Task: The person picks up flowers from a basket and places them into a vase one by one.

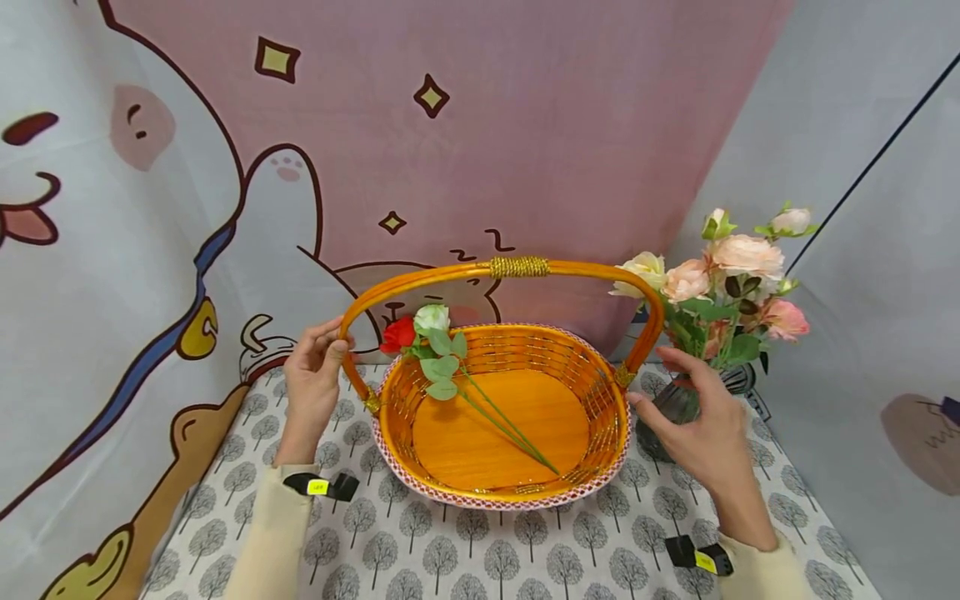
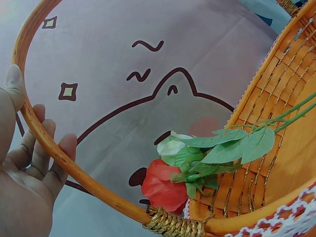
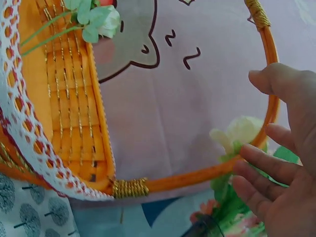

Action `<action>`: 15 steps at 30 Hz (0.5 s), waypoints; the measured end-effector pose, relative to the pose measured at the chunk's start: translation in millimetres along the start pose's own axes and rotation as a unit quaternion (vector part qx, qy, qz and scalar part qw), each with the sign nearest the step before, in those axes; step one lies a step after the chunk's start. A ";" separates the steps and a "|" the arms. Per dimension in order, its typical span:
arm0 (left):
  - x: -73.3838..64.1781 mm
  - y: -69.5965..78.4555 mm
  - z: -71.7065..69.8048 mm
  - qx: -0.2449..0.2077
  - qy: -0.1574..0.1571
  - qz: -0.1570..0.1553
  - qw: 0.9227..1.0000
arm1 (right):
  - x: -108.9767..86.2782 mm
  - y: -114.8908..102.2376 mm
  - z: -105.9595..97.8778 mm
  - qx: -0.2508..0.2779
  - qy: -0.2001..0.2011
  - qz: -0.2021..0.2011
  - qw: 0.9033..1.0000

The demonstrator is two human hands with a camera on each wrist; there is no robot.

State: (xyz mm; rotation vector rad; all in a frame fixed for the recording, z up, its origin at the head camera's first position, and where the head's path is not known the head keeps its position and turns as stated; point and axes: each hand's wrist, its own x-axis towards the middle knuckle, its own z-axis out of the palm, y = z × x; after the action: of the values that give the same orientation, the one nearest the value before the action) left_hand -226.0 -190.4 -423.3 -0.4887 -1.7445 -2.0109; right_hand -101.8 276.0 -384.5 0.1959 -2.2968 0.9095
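Observation:
An orange woven basket (image 1: 468, 458) with a tall hoop handle (image 1: 442, 275) stands on the table. Thumb and fingers of my left hand (image 1: 311, 387) hold the handle's left side; the left wrist view shows the thumb in front and fingertips behind the hoop (image 2: 81, 170). Beside the handle's right side, my right hand (image 1: 705, 429) has its fingers spread, thumb tip close to the basket rim. Its fingertips overlap the hoop in the right wrist view. A red rose (image 1: 397, 335) and a white rose (image 1: 432, 318) lean over the basket's back left rim, their green stems inside.
Right of the basket, a dark glass vase (image 1: 652, 442) holds several pink and cream flowers (image 1: 746, 257), partly behind my right hand. A tree-print cloth (image 1: 472, 542) covers the table. Behind hangs a pink cartoon curtain (image 1: 570, 150).

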 end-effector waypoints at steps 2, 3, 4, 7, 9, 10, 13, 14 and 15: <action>0.5 0.1 -0.7 0.001 0.000 0.001 1.000 | 0.2 -1.4 4.9 0.004 -0.016 0.000 1.000; 0.7 0.3 -1.0 0.005 -0.001 0.002 1.000 | 0.5 -1.7 7.5 0.004 -0.025 0.002 1.000; 0.2 0.2 -1.2 0.010 0.000 0.001 1.000 | 0.4 -1.8 9.9 0.001 -0.034 0.005 0.999; -0.5 0.2 -1.3 0.015 0.000 -0.001 1.000 | 1.5 -1.0 17.6 -0.001 -0.060 0.010 0.998; -0.7 0.1 -1.3 0.021 0.001 -0.003 1.000 | 3.0 -1.4 21.9 -0.002 -0.082 0.016 0.997; -0.7 0.1 -1.2 0.021 0.000 -0.003 1.000 | 3.8 -1.9 24.0 -0.002 -0.092 0.019 0.996; -0.5 0.2 -1.0 0.021 -0.001 -0.001 1.000 | 6.5 -4.4 30.8 0.005 -0.125 0.028 0.992; -0.5 0.3 -0.9 0.021 -0.001 0.000 1.000 | 7.5 -5.6 33.2 0.008 -0.134 0.030 0.990; -0.4 0.5 -0.9 0.021 -0.001 0.000 1.000 | 8.6 -6.6 35.7 0.011 -0.143 0.033 0.989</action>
State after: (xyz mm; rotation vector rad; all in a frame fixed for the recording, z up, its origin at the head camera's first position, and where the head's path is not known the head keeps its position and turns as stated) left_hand -225.4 -191.2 -423.2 -0.4784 -1.7849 -1.9689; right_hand -124.7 248.5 -395.0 0.2781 -2.5713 0.9948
